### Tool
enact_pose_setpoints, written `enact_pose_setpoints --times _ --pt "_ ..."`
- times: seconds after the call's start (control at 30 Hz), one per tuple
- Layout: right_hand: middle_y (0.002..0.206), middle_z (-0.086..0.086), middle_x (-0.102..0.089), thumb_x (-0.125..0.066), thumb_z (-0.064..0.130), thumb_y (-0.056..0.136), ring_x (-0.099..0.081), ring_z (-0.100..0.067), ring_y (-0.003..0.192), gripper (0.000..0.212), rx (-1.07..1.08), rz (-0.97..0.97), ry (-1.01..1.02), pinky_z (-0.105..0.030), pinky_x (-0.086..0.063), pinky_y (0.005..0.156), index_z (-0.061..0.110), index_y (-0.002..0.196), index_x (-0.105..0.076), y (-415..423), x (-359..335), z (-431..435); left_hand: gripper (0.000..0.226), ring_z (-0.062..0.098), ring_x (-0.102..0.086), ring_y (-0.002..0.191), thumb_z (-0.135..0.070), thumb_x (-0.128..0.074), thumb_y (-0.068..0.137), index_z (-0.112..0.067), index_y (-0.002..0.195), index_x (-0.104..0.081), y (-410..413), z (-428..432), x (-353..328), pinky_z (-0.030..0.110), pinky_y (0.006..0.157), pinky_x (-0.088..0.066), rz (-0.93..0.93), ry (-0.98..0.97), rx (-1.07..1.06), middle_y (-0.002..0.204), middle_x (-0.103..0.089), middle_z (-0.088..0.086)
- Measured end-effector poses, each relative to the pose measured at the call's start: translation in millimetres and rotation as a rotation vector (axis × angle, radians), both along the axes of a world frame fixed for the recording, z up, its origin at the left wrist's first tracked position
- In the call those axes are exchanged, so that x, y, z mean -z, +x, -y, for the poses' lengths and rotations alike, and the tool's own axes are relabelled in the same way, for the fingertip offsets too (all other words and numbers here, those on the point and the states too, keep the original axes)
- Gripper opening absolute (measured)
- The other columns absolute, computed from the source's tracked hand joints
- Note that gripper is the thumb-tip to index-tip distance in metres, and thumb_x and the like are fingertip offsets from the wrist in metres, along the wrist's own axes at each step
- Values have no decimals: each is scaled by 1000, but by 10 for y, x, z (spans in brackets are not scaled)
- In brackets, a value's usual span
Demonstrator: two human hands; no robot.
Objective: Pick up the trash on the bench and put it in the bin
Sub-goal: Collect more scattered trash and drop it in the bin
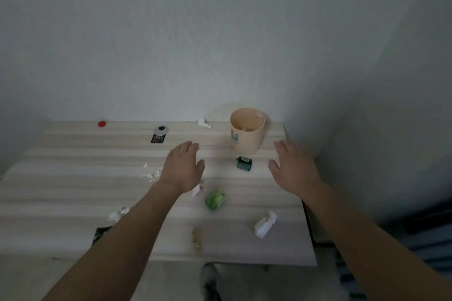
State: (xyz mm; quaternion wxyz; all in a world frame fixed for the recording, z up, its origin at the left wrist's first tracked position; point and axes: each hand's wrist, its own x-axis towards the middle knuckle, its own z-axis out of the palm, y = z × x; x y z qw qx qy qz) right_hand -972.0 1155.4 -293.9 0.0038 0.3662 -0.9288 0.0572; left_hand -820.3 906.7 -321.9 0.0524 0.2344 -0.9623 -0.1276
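A peach plastic bin [247, 129] stands upright at the back right of the light wooden bench [73, 193], with a few scraps inside. My left hand [183, 168] hovers flat and empty over the middle of the bench, left of the bin. To the bin's right, my right hand [293, 166] is held out flat and empty too. Trash lies scattered: a dark green packet [244, 163] just in front of the bin, a green crumpled wrapper [214, 199], white tissue [265, 223], a yellowish wrapper [197, 237], white scraps [152, 173].
A red cap [102, 124], a black packet with a round lid [159, 135] and a white scrap [204, 122] lie near the back wall. A clear wrapper [118, 212] and a dark packet [100, 233] sit under my left forearm. The wall meets the bench at back and right.
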Motion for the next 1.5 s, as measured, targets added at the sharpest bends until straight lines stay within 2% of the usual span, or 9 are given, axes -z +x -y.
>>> enact_pose_setpoints --times 0.23,0.4,0.7,0.87,1.13,1.3,1.5 --pt "136 -11 -49 -42 37 93 -42 -29 125 52 -25 88 17 -42 -36 105 8 136 -43 320 310 -310 55 30 -36 135 -38 -46 94 -10 140 -39 582 -438 232 43 113 -29 83 21 -44 145 -42 12" --pt "137 -9 -48 -42 37 94 -41 -28 126 52 -24 103 67 -40 -34 106 9 137 -42 590 507 -350 51 29 -39 132 -36 -47 94 -11 138 -41 856 -557 467 40 112 -29 92 49 -34 143 -44 10" --pt "142 -8 -45 -41 39 94 -38 -26 131 54 102 206 168 -41 -33 109 11 139 -39 1017 951 -312 56 29 -40 130 -35 -48 92 -10 140 -39 1146 -443 1071 39 111 -32 131 162 56 143 -43 11" --pt "142 -7 -45 -45 39 92 -39 -25 131 56 166 278 207 -41 -34 108 11 140 -39 1203 1192 -342 55 29 -41 127 -34 -46 92 -10 140 -37 1208 -422 1358 41 104 -39 213 205 110 142 -41 11" --pt "138 -9 -48 -45 37 92 -44 -25 126 53 161 306 271 -39 -36 103 9 138 -41 1127 1485 -443 65 27 -43 120 -34 -59 83 -13 140 -35 1104 -476 1763 40 93 -45 365 316 96 138 -39 7" --pt "140 -9 -47 -43 37 95 -42 -25 128 53 143 349 293 -38 -34 106 9 139 -39 1061 1647 -436 53 26 -46 111 -22 -60 81 -15 131 -42 1029 -486 1896 38 86 -49 350 360 87 129 -40 7" --pt "138 -9 -48 -43 37 95 -44 -24 126 51 136 386 284 -37 -35 105 10 138 -41 1001 1771 -406 29 29 -51 98 -12 -54 85 -8 114 -51 980 -439 2028 39 81 -45 331 382 73 116 -47 11"
